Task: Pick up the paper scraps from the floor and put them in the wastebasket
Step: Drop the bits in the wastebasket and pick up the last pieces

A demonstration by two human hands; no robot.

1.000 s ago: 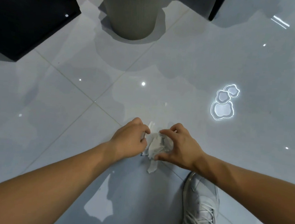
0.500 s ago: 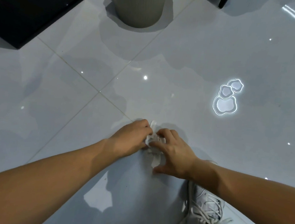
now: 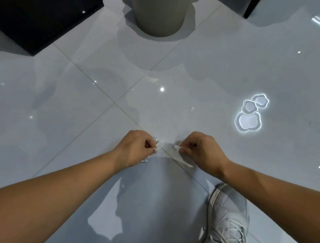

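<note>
My left hand (image 3: pixel 134 148) is down at the glossy grey floor, fingers closed on white paper scraps (image 3: pixel 158 146) that poke out past the fingertips. A short way to its right, my right hand (image 3: pixel 202 150) pinches another white scrap (image 3: pixel 176 147). A thin white strip (image 3: pixel 183 161) lies on the tile just under the right hand. One tiny scrap (image 3: pixel 192 108) rests alone farther out on the floor. The grey ribbed wastebasket (image 3: pixel 157 11) stands at the top centre; its rim is out of frame.
A black cabinet (image 3: pixel 37 10) fills the top left corner, and a dark furniture leg (image 3: pixel 250 5) stands at the top right. My white laced shoe (image 3: pixel 228 220) is planted at the lower right. Ceiling lights reflect off the tiles (image 3: pixel 249 115).
The hands were pressed together over one paper pile; now they have drawn apart, each closed on its own scraps. The view has tilted slightly, bringing the wastebasket lower into frame.
</note>
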